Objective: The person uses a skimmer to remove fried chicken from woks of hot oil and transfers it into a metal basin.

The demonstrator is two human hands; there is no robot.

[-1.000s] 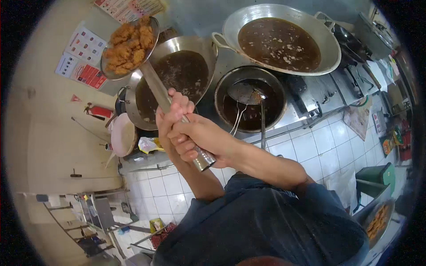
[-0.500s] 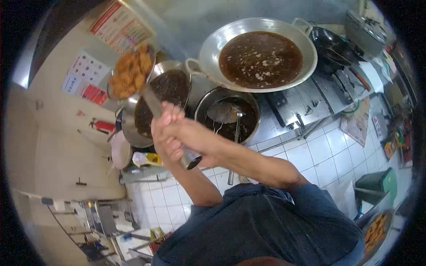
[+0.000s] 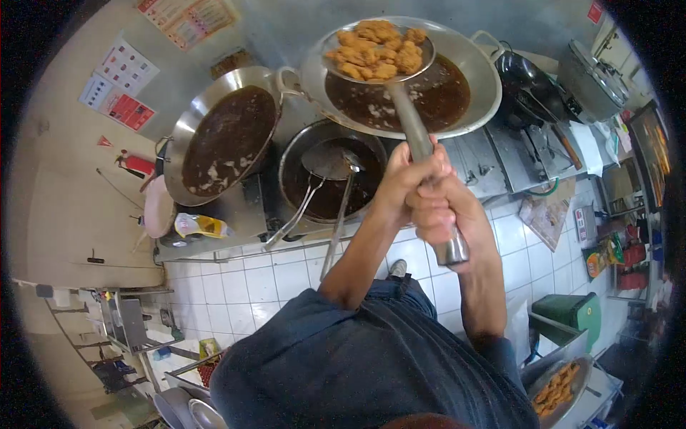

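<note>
Both my hands are wrapped around the thick metal handle of a skimmer (image 3: 409,118). My left hand (image 3: 406,177) grips higher up, and my right hand (image 3: 449,207) closes below it, near the handle's end. The skimmer's round head carries a heap of golden-brown fried pieces (image 3: 375,51), which look like battered chicken. It is held over the big two-handled wok (image 3: 487,107) at the back, which contains dark oil with pale bits floating. The skimmer head hides part of that oil.
Another wok of dark oil (image 3: 179,179) stands left. Between them, a pot (image 3: 286,175) holds a strainer and tongs. A black pan (image 3: 525,68) and lidded pot (image 3: 589,71) are at right. Behind me at lower right, a metal bowl (image 3: 587,372) holds fried pieces. A green bin (image 3: 589,314) stands nearby.
The loaded skimmer has swung from above the left wok rightward to above the big wok. Both hands moved right with it, still gripping the handle, and the view shifted.
</note>
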